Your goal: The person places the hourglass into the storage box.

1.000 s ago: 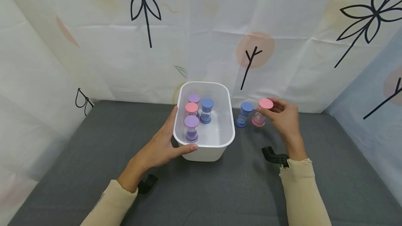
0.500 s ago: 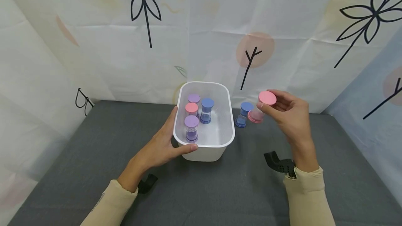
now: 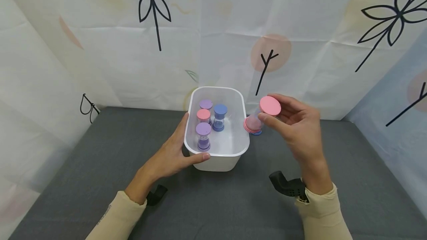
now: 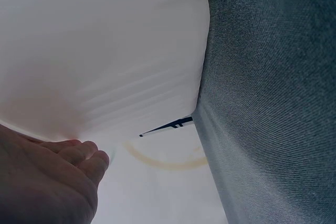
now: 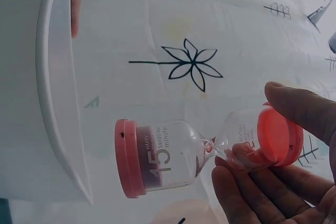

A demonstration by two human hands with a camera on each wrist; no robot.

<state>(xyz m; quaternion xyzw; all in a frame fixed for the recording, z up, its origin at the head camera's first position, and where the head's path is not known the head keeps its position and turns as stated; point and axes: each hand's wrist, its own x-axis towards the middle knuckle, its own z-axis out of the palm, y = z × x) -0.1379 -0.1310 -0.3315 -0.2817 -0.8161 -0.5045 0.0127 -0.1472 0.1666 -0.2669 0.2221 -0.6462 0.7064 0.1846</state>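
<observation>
The right hand [image 3: 297, 125] pinches a pink 15-minute sand timer [image 3: 261, 116], tilted at the white bin's [image 3: 217, 156] 3 o'clock rim; the left hand [image 3: 173, 155], fingers apparently straight, steadies the bin.

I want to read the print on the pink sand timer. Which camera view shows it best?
The right wrist view: the pink sand timer fills the frame, with "15" readable on its glass. The head view shows it small and tilted in the right hand. The left wrist view misses it.

Pink-capped sand timer [image 3: 262, 116], white bin [image 3: 218, 160], grey tabletop [image 3: 233, 203], flower-patterned backdrop [image 3: 100, 47]
</observation>
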